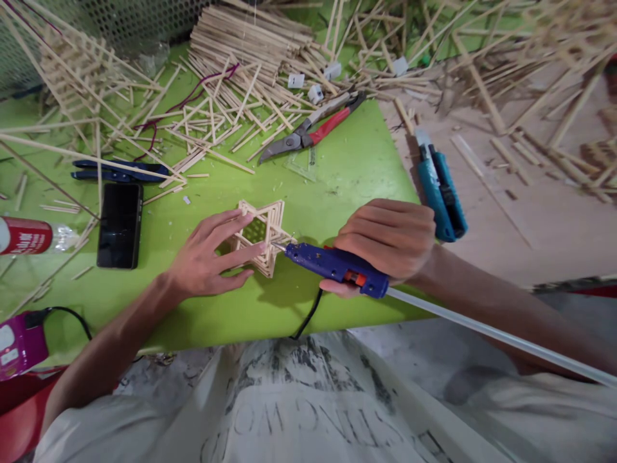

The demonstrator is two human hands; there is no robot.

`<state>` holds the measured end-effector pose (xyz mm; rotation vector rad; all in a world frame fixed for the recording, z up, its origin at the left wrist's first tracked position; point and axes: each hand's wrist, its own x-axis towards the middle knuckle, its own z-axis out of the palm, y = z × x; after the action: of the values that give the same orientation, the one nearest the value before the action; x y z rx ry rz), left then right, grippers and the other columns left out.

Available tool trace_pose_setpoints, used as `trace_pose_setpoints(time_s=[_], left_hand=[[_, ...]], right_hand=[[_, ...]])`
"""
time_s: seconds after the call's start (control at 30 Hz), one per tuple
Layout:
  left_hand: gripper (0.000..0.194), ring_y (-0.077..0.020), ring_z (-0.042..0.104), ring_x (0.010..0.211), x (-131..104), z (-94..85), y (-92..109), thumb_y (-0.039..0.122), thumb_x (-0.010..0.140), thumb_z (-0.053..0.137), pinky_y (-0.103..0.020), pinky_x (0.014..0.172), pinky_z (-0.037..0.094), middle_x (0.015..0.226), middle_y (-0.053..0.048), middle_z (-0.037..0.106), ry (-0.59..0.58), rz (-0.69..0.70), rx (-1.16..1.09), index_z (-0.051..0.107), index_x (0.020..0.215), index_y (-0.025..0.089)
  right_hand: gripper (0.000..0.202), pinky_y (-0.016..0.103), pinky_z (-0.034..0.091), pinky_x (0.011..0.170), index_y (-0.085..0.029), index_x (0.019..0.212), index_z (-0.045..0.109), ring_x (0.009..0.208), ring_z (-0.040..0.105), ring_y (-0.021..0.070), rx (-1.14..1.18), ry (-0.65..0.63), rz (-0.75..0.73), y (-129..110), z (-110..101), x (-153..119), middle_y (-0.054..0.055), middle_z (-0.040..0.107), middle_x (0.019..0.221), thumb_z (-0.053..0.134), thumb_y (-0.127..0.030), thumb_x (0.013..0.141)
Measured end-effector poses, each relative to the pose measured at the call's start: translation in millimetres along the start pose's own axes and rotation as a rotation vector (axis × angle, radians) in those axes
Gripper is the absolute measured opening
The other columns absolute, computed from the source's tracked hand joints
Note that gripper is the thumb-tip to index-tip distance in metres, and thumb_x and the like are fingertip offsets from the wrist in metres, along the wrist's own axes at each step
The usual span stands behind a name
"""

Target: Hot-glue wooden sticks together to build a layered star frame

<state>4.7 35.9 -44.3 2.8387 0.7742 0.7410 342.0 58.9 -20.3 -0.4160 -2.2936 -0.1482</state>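
A six-pointed star frame built from layered thin wooden sticks is on the green table. My left hand holds its left side, fingers spread over the sticks and one fingertip close to the glue gun's nozzle. In my right hand is a blue hot glue gun, its metal tip against or just by the star's right-hand sticks. A long translucent glue stick sticks out of the gun's back end. My right fingers wrap around the gun's body, partly hiding it.
Pruning shears with a red handle lie beyond the star, below a heap of sticks. At right is a teal utility knife. A phone, dark pliers and a bottle lie left. The gun's black cord crosses the front edge.
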Motion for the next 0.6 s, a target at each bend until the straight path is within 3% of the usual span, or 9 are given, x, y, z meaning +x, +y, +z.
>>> trace_pose_setpoints(time_s=[0.23,0.43,0.6], left_hand=[[0.071,-0.0349,0.054,0.15,0.6,0.2,-0.2,0.031,0.088,0.083,-0.053,0.112,0.059,0.162,-0.015,0.053,0.002,0.009,0.012,0.055,0.153,0.033],[0.068,-0.0364,0.054,0.149,0.4,-0.1,0.4,0.029,0.086,0.084,-0.053,0.113,0.059,0.161,-0.016,0.053,0.003,0.012,0.003,0.059,0.149,0.029],[0.069,-0.0373,0.053,0.15,0.1,0.6,0.2,0.028,0.085,0.085,-0.054,0.114,0.058,0.164,-0.017,0.051,0.003,0.014,-0.008,0.06,0.149,0.027]], right_hand=[[0.05,0.034,0.042,0.052,-0.023,0.07,0.06,0.059,0.047,0.0167,-0.049,-0.033,-0.004,1.3,-0.2,-5.7,0.001,0.057,0.058,0.056,-0.061,0.102],[0.047,0.032,0.041,0.05,-0.022,0.069,0.061,0.058,0.047,0.0157,-0.047,-0.046,-0.049,4.0,-0.9,-4.4,0.0,0.054,0.057,0.068,-0.059,0.096],[0.049,0.032,0.042,0.049,-0.024,0.067,0.061,0.057,0.048,0.0153,-0.065,-0.036,-0.041,3.3,1.6,-3.6,-0.001,0.055,0.058,0.067,-0.063,0.096]])
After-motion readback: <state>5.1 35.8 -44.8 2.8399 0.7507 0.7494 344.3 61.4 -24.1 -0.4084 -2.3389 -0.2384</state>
